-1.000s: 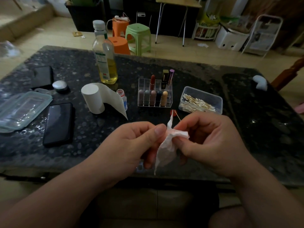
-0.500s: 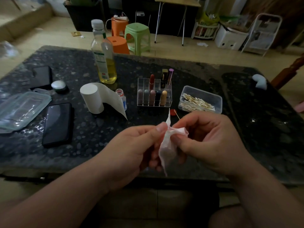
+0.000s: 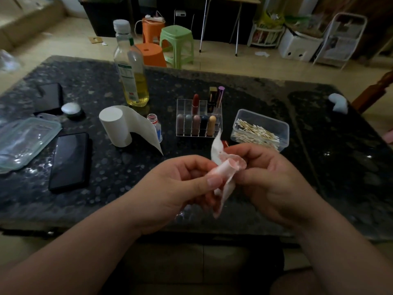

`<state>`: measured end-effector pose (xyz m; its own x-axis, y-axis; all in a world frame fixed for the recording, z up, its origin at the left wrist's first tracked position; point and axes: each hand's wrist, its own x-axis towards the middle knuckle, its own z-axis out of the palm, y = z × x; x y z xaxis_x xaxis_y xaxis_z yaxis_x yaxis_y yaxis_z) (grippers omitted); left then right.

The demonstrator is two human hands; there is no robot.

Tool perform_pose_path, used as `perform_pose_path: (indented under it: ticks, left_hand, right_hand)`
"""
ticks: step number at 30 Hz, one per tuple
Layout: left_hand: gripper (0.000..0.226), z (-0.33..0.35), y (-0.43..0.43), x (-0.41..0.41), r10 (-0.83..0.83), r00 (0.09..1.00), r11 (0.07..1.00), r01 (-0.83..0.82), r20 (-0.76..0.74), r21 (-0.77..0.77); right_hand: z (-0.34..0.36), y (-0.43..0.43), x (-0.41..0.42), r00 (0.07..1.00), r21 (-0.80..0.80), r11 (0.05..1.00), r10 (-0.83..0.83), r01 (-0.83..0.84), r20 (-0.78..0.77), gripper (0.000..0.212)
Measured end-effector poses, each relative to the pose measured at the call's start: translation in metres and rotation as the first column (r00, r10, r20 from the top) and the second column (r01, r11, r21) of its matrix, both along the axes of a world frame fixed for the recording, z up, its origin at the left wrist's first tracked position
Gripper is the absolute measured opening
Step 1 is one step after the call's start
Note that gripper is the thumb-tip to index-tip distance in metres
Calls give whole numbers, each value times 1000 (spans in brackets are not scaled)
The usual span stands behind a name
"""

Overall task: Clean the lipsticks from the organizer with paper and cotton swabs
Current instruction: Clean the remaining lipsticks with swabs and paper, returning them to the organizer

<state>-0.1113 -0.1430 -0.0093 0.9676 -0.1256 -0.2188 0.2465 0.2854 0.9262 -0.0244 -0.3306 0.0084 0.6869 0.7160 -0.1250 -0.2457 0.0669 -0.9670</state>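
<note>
Left hand (image 3: 176,188) and right hand (image 3: 274,184), fingers curled, both pinching pink-stained paper (image 3: 225,169), near of organizer (image 3: 198,120).

A table (image 3: 319,167) fills the middle of the view. At its centre stands an organizer (image 3: 187,107) with lipsticks (image 3: 196,125) upright in its compartments, five in the front row and three behind. Just right of it sits a tub of cotton swabs (image 3: 261,129). Left of the organizer stands a paper roll (image 3: 116,126) with a small bottle (image 3: 156,126) just beside it and a bottle (image 3: 130,71) behind them. Further left lie a phone (image 3: 70,160), a container lid (image 3: 25,141) at the table's left edge, and a second phone (image 3: 51,97) behind. Nearest the viewer, in front of the organizer, the left hand (image 3: 176,188) and right hand (image 3: 274,184) hold a piece of paper (image 3: 227,169) between them. Stools (image 3: 176,43) stand on the floor behind the table.
</note>
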Motion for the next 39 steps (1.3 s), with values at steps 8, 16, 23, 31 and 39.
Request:
perform_pose_path:
  ticks: [8,16,23,31,39]
  left_hand:
    - [43,-3,-2,20,67,990,998,-70,-126,-12]
    - [34,-18,22,43,352,912,936,-342,-213,80]
    - [30,-36,52,58,394,904,879,-317,-167,357]
    - [23,-43,58,63,284,938,833,-137,-201,537]
    - [23,-53,57,61,273,921,882,-125,-277,454]
  right_hand:
    - [-5,12,20,917,-376,838,-386,395,103,24]
    - [-10,23,37,953,-764,620,85,179,292,26]
    - [-35,48,54,919,-904,428,354,4,172,26]
    - [-64,73,56,875,-930,364,437,41,210,46]
    - [-85,83,51,861,-918,386,431,95,271,25]
